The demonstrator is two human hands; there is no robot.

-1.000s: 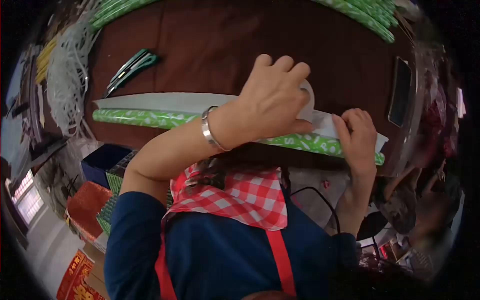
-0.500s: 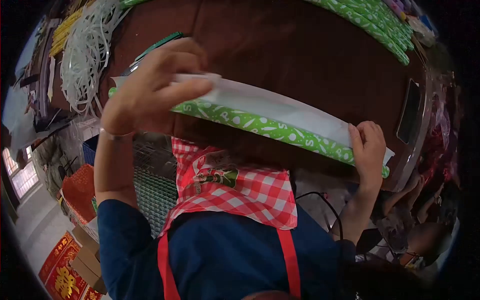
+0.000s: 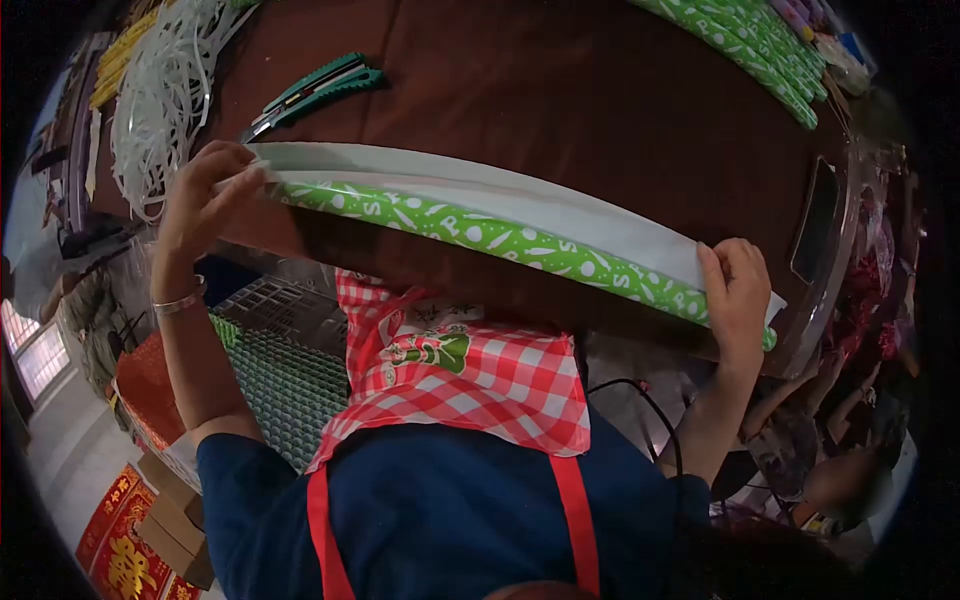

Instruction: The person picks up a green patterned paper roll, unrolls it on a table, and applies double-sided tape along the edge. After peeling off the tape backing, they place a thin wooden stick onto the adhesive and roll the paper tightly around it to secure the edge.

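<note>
A long green roll (image 3: 480, 235) with white lettering and shapes lies across the front of the brown table (image 3: 520, 80). Along its far side runs a white strip (image 3: 560, 207), the sheet's plain side. My left hand (image 3: 207, 200) pinches the left end of the white strip, thumb against fingers. At the right end, my right hand (image 3: 738, 298) grips the roll and the white edge, its fingers curled over. A green utility knife (image 3: 318, 92) with its blade showing lies beyond the roll's left part.
White strips (image 3: 165, 105) hang in a bundle at the far left. More green rolls (image 3: 740, 55) lie at the back right. A dark phone (image 3: 817, 220) rests near the right edge. Below left is a green mesh stack (image 3: 285, 385).
My left hand has moved left and down to the end of the strip, uncovering the knife and the roll's left part. My right hand stays at the right end.
</note>
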